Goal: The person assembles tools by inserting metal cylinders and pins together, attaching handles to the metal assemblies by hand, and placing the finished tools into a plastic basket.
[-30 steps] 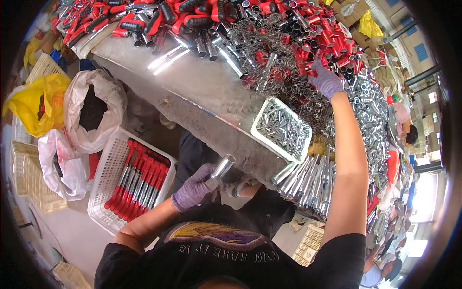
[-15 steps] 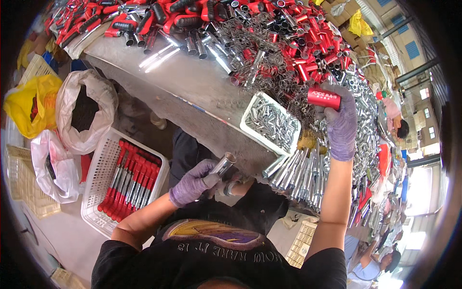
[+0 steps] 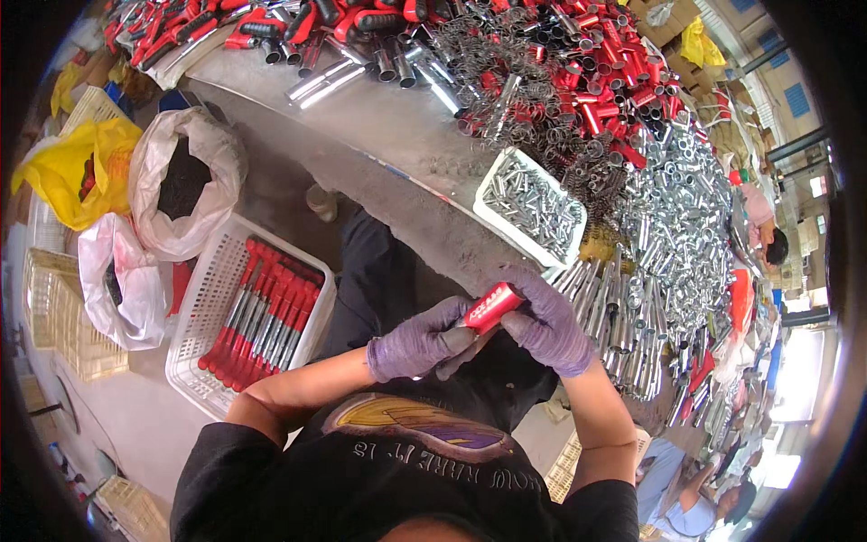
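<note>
A short red metal tube (image 3: pixel 493 307) with pale lettering lies slanted between my two hands, above my lap and close to the table edge. My right hand (image 3: pixel 549 327), in a purple glove, is closed around its right end, with the thumb below. On the other end, my gloved left hand (image 3: pixel 417 343) is closed, fingertips against the red tube. The silver tube that this hand held half a second ago is now hidden by the fingers and the red tube. Nearest to the hands stands a white tray (image 3: pixel 508 242) of small metal pins.
Long silver tubes (image 3: pixel 623 312) lie beside the tray. Behind are heaps of springs (image 3: pixel 492 81), red tubes (image 3: pixel 623 63), shiny metal parts (image 3: pixel 677 199) and red-black handles (image 3: pixel 312 23). At left stand a white basket (image 3: pixel 203 307) of red-ended rods, a white sack (image 3: pixel 226 163) and a yellow bag (image 3: pixel 113 176).
My right hand has brought the red tube down and left from above the heap to my left hand. The left hand has moved slightly right, and its silver tube is now hidden.
</note>
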Tool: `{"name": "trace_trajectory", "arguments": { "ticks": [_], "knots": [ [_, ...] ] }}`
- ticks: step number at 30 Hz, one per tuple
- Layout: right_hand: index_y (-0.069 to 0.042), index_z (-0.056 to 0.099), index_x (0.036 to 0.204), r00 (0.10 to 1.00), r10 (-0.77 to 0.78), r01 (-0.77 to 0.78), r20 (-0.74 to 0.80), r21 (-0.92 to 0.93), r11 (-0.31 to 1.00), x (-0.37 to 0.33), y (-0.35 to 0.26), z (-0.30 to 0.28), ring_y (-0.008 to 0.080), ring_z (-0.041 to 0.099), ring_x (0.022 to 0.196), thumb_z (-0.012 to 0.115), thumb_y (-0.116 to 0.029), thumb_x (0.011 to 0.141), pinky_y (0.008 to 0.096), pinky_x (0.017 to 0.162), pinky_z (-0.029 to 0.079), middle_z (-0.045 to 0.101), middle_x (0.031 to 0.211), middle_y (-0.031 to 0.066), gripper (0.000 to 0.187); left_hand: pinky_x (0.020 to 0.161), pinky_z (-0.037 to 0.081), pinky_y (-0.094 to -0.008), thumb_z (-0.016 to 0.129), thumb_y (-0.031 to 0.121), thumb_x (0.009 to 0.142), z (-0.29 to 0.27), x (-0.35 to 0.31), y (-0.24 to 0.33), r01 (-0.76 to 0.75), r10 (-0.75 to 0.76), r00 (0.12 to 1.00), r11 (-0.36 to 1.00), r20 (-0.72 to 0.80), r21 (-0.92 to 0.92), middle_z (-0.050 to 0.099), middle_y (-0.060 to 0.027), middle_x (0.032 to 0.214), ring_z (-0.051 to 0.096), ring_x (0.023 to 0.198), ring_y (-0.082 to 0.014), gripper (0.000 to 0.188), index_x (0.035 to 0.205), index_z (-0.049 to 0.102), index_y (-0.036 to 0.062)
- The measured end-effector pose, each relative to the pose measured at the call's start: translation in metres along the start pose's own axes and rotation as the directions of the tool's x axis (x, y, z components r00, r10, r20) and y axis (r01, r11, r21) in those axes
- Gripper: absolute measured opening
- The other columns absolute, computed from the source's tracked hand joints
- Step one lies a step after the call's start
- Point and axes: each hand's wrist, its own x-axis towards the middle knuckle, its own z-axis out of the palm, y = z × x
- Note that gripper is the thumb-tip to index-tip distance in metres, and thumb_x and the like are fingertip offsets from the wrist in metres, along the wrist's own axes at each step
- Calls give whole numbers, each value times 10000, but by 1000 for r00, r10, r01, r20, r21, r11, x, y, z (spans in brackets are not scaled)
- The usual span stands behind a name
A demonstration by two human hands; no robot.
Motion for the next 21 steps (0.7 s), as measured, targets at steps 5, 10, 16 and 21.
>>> {"name": "trace_trajectory", "arguments": {
  "ticks": [5, 10, 16, 21],
  "knots": [
    [-21, 505, 1238, 992, -126, 125, 11, -243, 962, 17, -18, -10, 244, 606, 952, 635, -309, 866, 328, 841, 479, 593, 1089, 137, 488, 410, 375, -181, 612, 592, 797, -14, 4, -7, -109, 109, 994, 994, 4, 30, 545, -33, 776, 500, 493, -68, 677, 1187, 432, 68],
    [-40, 554, 1199, 978, -119, 183, 172, -431, 884, 32, -26, -16, 355, 586, 1025, 609, -380, 860, 364, 894, 464, 583, 1139, 199, 484, 462, 411, -182, 626, 567, 793, -35, -2, -1, 2, 0, 999, 999, -36, 55, 572, -43, 857, 517, 524, -75, 781, 1333, 389, 55],
    [-97, 630, 1069, 924, -24, -372, -383, -909, 188, 100, 7, -67, 329, 604, 962, 523, -275, 890, 408, 849, 477, 641, 1032, 159, 274, 498, 419, -210, 643, 407, 855, -53, -11, 4, 52, -48, 997, 997, -62, 60, 569, -32, 822, 518, 560, -86, 584, 1285, 474, 50],
    [-118, 455, 1276, 816, 330, -523, -474, -849, 74, 130, 36, -82, 324, 575, 1047, 571, -251, 836, 420, 893, 452, 603, 1112, 184, 474, 488, 408, -208, 659, 400, 843, -64, -21, 14, 43, -38, 990, 999, -137, 29, 568, -32, 794, 511, 546, -86, 601, 1302, 466, 64]
  ]
}}
